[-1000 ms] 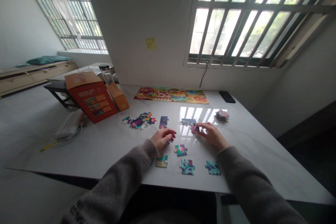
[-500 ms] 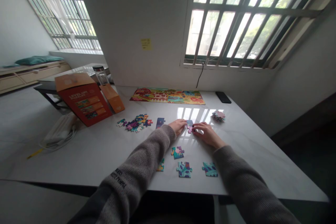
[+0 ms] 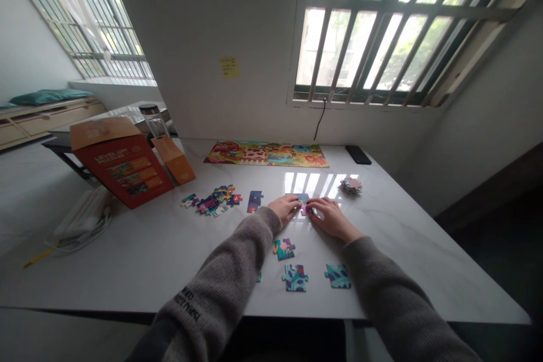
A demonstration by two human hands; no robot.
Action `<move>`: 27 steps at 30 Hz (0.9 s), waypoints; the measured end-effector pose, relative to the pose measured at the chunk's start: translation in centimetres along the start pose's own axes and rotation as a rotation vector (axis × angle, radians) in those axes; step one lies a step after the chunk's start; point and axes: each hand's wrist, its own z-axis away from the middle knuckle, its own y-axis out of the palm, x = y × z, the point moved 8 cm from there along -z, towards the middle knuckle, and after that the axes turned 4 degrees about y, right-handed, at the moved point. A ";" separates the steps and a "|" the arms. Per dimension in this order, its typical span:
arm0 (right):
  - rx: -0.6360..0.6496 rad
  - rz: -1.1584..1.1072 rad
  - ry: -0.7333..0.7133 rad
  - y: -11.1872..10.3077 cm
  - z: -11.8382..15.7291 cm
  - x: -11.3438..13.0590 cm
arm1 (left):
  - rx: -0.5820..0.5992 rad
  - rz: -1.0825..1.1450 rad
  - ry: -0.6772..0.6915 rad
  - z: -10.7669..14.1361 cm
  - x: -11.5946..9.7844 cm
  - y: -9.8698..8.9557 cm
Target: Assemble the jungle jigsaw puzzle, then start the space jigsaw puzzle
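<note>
Between my hands a blue and purple puzzle piece [image 3: 304, 198] lies on the white table, partly covered by fingers. My left hand [image 3: 285, 207] presses its fingertips against the left side of it. From the right, the bent fingers of my right hand [image 3: 328, 217] grip its lower right edge. Just left of my left hand is a dark blue puzzle piece [image 3: 255, 201]. Nearer to me are a teal and pink piece [image 3: 284, 249], a leafy teal piece [image 3: 295, 278] and another teal piece [image 3: 338, 276]. My left sleeve hides most of one more piece.
A heap of loose pieces [image 3: 217, 201] lies at the left, and a small stack [image 3: 351, 185] at the right. Behind are a joined puzzle strip [image 3: 267, 154] and a black phone [image 3: 358, 154]. An orange box [image 3: 123, 164] and a white power strip [image 3: 80, 218] stand left.
My right hand has moved slightly left, closer to my left hand, and its fingers now cover more of the piece. The camera view has shifted a little.
</note>
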 end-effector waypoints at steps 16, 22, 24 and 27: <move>-0.029 -0.095 0.063 -0.2 0.8 -1.0 | -0.080 -0.167 -0.311 2.1 3.1 -4.7; -0.009 -0.110 0.020 -0.1 0.9 -1.0 | -0.072 -0.070 -0.293 2.4 3.3 -3.7; -0.006 -0.125 0.016 -0.2 0.8 -1.0 | -0.064 -0.078 -0.297 2.3 3.2 -3.6; -0.006 -0.135 0.019 -0.2 0.8 -1.0 | -0.055 -0.084 -0.304 2.3 3.0 -3.6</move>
